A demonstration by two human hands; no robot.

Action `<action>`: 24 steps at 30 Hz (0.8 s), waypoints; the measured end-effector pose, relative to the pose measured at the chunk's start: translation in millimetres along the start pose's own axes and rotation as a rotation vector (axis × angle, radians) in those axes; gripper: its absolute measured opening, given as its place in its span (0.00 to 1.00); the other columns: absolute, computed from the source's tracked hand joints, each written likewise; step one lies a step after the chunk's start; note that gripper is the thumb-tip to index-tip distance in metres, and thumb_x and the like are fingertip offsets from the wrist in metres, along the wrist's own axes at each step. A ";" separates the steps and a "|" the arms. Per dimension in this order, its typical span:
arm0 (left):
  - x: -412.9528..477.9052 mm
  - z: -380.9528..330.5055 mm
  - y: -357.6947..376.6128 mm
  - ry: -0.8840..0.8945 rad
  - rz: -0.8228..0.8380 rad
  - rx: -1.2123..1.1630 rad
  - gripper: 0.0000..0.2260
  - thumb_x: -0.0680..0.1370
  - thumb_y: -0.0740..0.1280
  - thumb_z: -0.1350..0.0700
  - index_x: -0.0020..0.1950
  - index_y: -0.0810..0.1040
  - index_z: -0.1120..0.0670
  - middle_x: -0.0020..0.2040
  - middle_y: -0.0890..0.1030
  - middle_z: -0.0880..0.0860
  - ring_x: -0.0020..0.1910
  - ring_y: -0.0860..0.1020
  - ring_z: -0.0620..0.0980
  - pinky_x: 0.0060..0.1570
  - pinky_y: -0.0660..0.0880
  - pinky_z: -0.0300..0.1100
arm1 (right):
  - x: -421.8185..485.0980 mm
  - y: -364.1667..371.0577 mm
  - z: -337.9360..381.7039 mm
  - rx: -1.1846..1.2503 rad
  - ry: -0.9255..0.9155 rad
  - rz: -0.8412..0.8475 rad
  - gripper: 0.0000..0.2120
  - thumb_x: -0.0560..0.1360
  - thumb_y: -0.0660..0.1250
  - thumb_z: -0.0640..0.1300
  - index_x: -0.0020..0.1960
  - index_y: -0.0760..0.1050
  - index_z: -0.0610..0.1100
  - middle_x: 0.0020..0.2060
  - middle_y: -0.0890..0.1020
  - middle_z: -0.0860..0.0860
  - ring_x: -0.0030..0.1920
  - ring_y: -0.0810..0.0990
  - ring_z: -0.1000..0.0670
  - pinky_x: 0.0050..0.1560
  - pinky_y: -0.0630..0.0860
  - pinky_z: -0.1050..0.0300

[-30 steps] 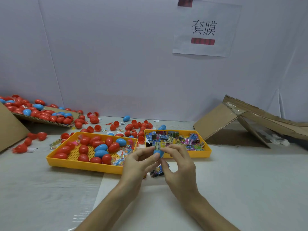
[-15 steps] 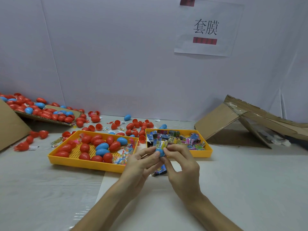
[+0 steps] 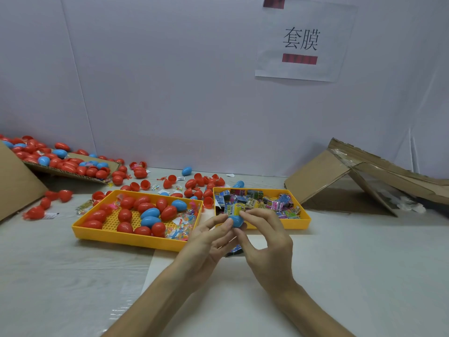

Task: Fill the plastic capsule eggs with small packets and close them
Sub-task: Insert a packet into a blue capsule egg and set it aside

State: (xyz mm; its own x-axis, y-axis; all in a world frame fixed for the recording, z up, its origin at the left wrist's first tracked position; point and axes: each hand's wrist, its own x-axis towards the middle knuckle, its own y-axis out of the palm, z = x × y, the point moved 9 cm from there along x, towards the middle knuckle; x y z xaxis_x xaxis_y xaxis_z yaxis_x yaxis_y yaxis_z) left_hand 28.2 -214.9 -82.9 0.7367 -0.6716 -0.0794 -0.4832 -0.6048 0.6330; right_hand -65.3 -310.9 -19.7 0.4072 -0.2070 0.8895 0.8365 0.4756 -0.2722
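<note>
I see a blue capsule egg (image 3: 236,221) pinched between the fingertips of my left hand (image 3: 209,242) and right hand (image 3: 264,242), with a yellow packet (image 3: 238,209) standing upright out of its top. Closed red and blue eggs (image 3: 145,215) lie in the left yellow tray (image 3: 126,238). Colourful packets (image 3: 267,201) fill the right tray (image 3: 300,223). More red eggs (image 3: 199,183) lie loose on the table (image 3: 364,263) behind.
</note>
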 end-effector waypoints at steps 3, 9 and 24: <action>-0.4 0.9 2.8 -0.001 0.019 0.034 0.25 0.71 0.74 0.57 0.67 0.75 0.60 0.58 0.84 0.60 0.58 0.84 0.56 0.51 0.83 0.45 | -1.1 -1.3 -0.6 -0.020 -0.013 -0.021 0.12 0.71 0.76 0.36 0.54 0.84 0.37 0.51 0.82 0.46 0.55 0.79 0.57 0.59 0.72 0.71; 1.7 2.0 -0.7 -0.001 0.014 0.070 0.26 0.72 0.75 0.57 0.68 0.73 0.60 0.58 0.84 0.61 0.59 0.83 0.58 0.56 0.82 0.47 | -2.7 -0.8 -1.5 -0.024 -0.036 -0.010 0.11 0.70 0.75 0.33 0.52 0.84 0.36 0.48 0.82 0.46 0.52 0.79 0.59 0.56 0.74 0.71; -3.2 1.7 14.1 -0.047 0.179 0.039 0.13 0.81 0.68 0.50 0.63 0.83 0.54 0.66 0.81 0.58 0.66 0.79 0.54 0.57 0.80 0.46 | -2.0 0.3 3.1 -0.008 -0.039 0.004 0.18 0.72 0.74 0.39 0.61 0.81 0.37 0.55 0.83 0.48 0.58 0.80 0.53 0.61 0.75 0.66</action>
State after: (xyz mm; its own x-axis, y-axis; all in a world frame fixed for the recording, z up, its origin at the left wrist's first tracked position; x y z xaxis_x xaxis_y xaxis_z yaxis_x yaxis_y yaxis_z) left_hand 18.2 -222.0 -75.0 0.6146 -0.7888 -0.0047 -0.6233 -0.4893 0.6100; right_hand -67.0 -307.7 -20.4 0.3959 -0.1713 0.9022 0.8380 0.4691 -0.2786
